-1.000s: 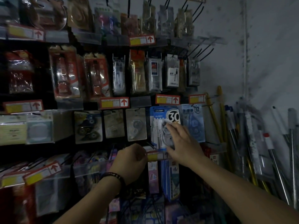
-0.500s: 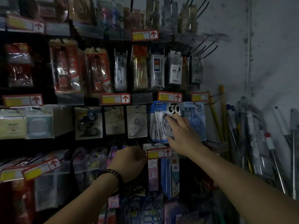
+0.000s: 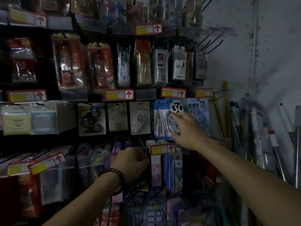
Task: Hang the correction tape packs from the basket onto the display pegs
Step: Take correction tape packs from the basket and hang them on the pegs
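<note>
A blue correction tape pack (image 3: 163, 119) marked 30 hangs in the middle peg row, under a red price tag (image 3: 173, 92). My right hand (image 3: 185, 128) lies over its lower right, fingers spread on the front and thumb at the bottom edge. Beside it hangs a paler blue pack (image 3: 201, 110) marked 12. My left hand (image 3: 132, 161) is a closed fist with a bead bracelet at the wrist, against the black peg ends (image 3: 143, 144) one row lower; what it holds is hidden. The basket is out of view.
More carded tape packs (image 3: 140, 118) hang to the left in the same row. Bare black pegs (image 3: 210, 41) stick out at the upper right. Long poles and rods (image 3: 254, 132) lean against the grey wall on the right.
My right hand stays on the blue pack and has crept slightly up it. The left fist has hardly moved. The view has shifted a little.
</note>
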The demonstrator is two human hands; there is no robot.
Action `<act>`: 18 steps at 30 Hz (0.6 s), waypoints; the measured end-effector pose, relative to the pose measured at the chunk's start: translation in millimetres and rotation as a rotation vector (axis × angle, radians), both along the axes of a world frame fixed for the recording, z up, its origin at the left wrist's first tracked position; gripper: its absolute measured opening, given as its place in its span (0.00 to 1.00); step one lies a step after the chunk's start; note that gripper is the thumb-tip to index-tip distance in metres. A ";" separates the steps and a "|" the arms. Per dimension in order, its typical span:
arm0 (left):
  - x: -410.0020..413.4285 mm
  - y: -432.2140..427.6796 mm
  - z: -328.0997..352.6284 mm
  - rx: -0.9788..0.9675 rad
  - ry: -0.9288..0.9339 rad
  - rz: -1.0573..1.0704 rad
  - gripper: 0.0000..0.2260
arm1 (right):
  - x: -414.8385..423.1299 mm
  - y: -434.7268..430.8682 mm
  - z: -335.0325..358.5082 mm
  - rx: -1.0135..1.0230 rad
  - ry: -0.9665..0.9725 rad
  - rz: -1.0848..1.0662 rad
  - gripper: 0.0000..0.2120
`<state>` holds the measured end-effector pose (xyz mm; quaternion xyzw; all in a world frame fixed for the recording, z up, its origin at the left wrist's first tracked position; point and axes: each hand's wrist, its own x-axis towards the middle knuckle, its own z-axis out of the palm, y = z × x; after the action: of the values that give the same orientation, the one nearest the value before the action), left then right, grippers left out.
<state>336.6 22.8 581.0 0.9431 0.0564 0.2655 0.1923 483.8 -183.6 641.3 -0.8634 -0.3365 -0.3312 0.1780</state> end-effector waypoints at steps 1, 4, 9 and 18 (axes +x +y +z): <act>-0.2 -0.1 -0.4 0.007 -0.001 -0.002 0.05 | 2.2 1.4 1.3 -0.015 0.001 -0.015 0.42; -3.5 -0.3 -2.4 0.014 0.009 -0.004 0.03 | 7.5 9.3 1.8 -0.058 -0.003 -0.065 0.40; -15.9 5.4 -16.5 0.037 0.036 0.002 0.06 | 13.5 23.4 -5.8 -0.028 -0.001 -0.079 0.34; -97.7 34.0 -120.7 0.007 0.162 0.064 0.11 | -49.1 22.9 -96.9 0.117 -0.153 0.144 0.14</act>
<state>238.9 56.7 460.3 0.9598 0.1011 0.1947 0.1752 434.6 -160.6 544.4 -0.7973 -0.3903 -0.4017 0.2251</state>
